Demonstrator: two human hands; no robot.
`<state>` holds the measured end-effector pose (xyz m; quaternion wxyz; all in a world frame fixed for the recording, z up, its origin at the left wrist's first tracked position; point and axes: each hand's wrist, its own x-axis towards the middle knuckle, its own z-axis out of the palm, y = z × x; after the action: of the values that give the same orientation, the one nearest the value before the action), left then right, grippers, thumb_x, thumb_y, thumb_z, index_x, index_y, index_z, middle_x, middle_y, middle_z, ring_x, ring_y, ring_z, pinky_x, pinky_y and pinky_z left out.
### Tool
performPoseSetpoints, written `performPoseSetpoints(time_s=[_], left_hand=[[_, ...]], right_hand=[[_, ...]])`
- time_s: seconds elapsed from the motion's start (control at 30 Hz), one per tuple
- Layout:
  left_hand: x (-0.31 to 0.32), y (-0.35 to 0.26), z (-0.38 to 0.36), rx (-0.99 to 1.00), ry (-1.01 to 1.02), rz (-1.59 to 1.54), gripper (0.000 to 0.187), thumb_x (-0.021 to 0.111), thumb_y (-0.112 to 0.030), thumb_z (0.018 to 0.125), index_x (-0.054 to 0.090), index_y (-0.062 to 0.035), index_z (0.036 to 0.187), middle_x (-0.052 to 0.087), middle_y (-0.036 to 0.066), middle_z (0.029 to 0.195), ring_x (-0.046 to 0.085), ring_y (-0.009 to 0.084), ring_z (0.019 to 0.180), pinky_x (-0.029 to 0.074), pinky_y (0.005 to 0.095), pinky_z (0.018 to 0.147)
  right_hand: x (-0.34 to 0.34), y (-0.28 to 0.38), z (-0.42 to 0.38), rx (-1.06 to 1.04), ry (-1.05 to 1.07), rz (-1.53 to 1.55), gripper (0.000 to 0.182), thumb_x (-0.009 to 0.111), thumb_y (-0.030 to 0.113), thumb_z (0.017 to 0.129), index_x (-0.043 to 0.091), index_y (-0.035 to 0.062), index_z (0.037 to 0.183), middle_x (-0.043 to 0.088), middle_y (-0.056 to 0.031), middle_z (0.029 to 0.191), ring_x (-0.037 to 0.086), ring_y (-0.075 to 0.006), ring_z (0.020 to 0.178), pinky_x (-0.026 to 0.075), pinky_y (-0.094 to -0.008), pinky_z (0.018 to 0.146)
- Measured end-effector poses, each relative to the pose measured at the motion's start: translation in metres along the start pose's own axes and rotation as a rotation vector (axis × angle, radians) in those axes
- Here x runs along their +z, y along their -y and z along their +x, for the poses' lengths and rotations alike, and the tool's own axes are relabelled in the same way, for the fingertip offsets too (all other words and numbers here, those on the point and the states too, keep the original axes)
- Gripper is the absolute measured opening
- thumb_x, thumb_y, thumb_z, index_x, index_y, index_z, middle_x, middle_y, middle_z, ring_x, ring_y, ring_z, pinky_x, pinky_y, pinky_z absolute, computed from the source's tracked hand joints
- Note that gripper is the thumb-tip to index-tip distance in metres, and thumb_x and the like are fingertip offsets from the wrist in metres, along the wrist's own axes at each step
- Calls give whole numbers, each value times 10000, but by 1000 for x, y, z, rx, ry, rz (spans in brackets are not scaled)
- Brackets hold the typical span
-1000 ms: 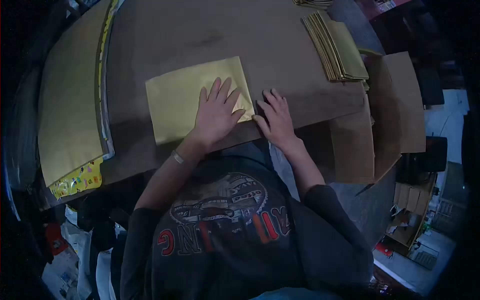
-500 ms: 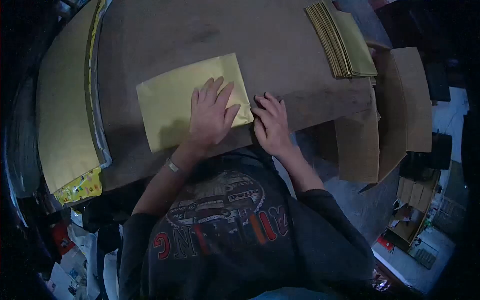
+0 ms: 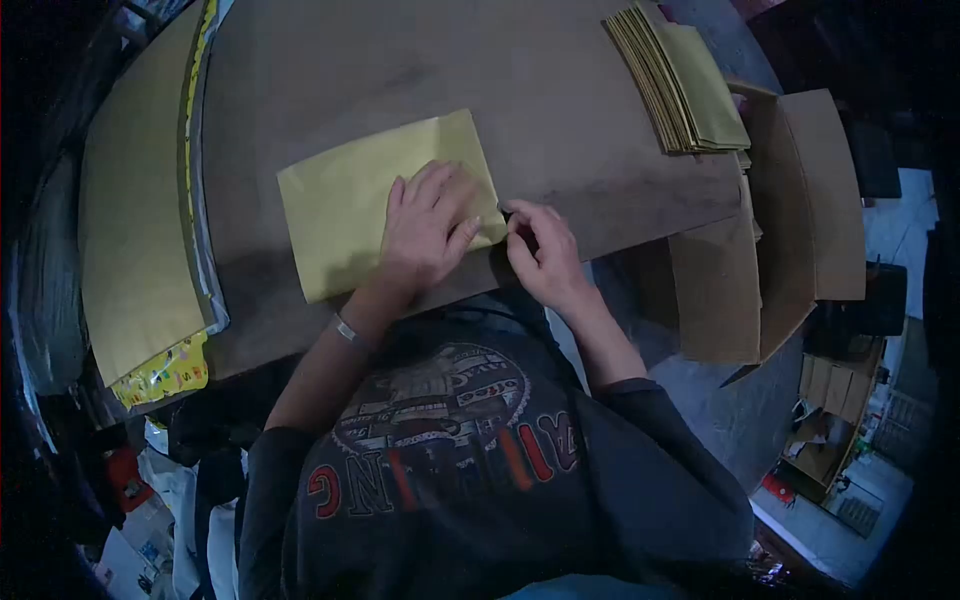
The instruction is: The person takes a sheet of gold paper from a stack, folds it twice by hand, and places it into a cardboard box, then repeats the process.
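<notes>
Yellow sheet: we're working over a yellow sheet (image 3: 340,200) that's lying flat near the front edge of the brown tabletop (image 3: 540,90), mostly in front of our left side, its lower right corner sitting between our hands.
Left hand: we're laying our left hand (image 3: 428,232) palm down on the right part of the sheet, fingers pretty much together and pointing away from us, thumb angling out toward that corner (fingertips are coming out a bit blurry, sorry).
Right hand: we're holding our right hand (image 3: 547,262) at the sheet's right edge, by the lower corner, fingers curling in toward the thumb. We can't tell if we're actually pinching the paper there.
Wrist: we're wearing a pale band (image 3: 345,328) on the left one.
Folded stack: we're seeing a stack of folded yellow pieces (image 3: 705,85) at the far right of the tabletop, well apart from our hands.
Cardboard box: an open cardboard box (image 3: 722,285) is standing beside the table's right edge, just below the stack in our view.
Left side: a big yellow panel (image 3: 140,210) is lying there, with yellow printed plastic (image 3: 170,373) poking out from under its near end.
</notes>
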<state>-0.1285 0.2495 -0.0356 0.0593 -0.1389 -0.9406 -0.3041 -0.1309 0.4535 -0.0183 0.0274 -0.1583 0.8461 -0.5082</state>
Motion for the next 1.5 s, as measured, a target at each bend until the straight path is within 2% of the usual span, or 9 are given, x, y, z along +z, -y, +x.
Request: performPoseSetpoints(time_s=[0.07, 0.23, 0.47, 0.6, 0.9, 1.2, 1.37, 1.43, 1.5], left_hand=[[3, -5, 2, 2, 47, 236, 514, 573, -392, 879, 514, -153, 1329, 396, 136, 1433, 296, 339, 1377, 211, 587, 1101], [14, -10, 3, -43, 62, 349, 673, 584, -557, 832, 486, -179, 1380, 305, 136, 1508, 206, 353, 1422, 174, 639, 1086], [14, -18, 8, -85, 23, 317, 710, 614, -590, 800, 504, -185, 1372, 366, 131, 1465, 262, 336, 1391, 192, 644, 1057], [18, -19, 8, -54, 51, 414, 591, 540, -556, 869, 473, -295, 1396, 313, 137, 1516, 230, 383, 1403, 192, 701, 1025], [17, -21, 10, -60, 61, 403, 715, 537, -665, 813, 470, -268, 1404, 284, 158, 1520, 194, 386, 1418, 191, 732, 1003], [19, -25, 11, -84, 65, 394, 781, 606, -645, 764, 458, -236, 1413, 283, 180, 1512, 178, 401, 1421, 207, 756, 979], [16, -28, 10, -88, 98, 392, 990, 617, -745, 674, 394, -176, 1453, 242, 183, 1532, 118, 397, 1440, 178, 766, 998], [13, -30, 10, -92, 105, 385, 1022, 611, -762, 667, 386, -150, 1455, 232, 186, 1535, 109, 403, 1440, 172, 764, 1001], [13, -28, 8, -81, 89, 383, 962, 584, -735, 725, 406, -109, 1434, 264, 173, 1524, 134, 385, 1441, 169, 721, 1044]], right_hand=[[-8, -2, 0, -157, 89, -270, 377, 584, 74, 797, 566, 28, 1170, 616, -121, 988, 572, -325, 976, 419, -418, 901], [-12, -13, -8, -277, 21, -320, 365, 583, 67, 794, 574, 31, 1157, 624, -136, 1032, 565, -339, 1010, 416, -424, 895], [-10, -23, -9, -343, -61, -315, 293, 595, 54, 791, 615, 23, 1082, 636, -145, 1035, 565, -350, 1015, 420, -441, 875], [-10, -25, -7, -367, -65, -327, 260, 594, 19, 789, 628, 18, 1047, 642, -138, 1016, 585, -340, 984, 444, -420, 877], [-9, -32, -8, -372, -92, -301, 231, 611, 51, 784, 648, 32, 1011, 658, -135, 1009, 589, -338, 1001, 428, -433, 875], [-9, -35, -7, -384, -98, -308, 204, 601, 24, 788, 647, 21, 987, 651, -139, 981, 600, -339, 972, 443, -431, 861], [-12, -33, 5, -392, -145, -288, 204, 572, -24, 808, 626, 0, 1004, 639, -158, 1009, 602, -346, 970, 468, -424, 871], [-12, -30, 12, -355, -176, -231, 197, 559, -29, 822, 619, -8, 1009, 639, -162, 1005, 604, -343, 972, 478, -402, 853], [-12, -23, 23, -378, -174, -175, 196, 558, 31, 861, 628, -18, 1037, 642, -189, 1013, 587, -383, 953, 473, -443, 844]])
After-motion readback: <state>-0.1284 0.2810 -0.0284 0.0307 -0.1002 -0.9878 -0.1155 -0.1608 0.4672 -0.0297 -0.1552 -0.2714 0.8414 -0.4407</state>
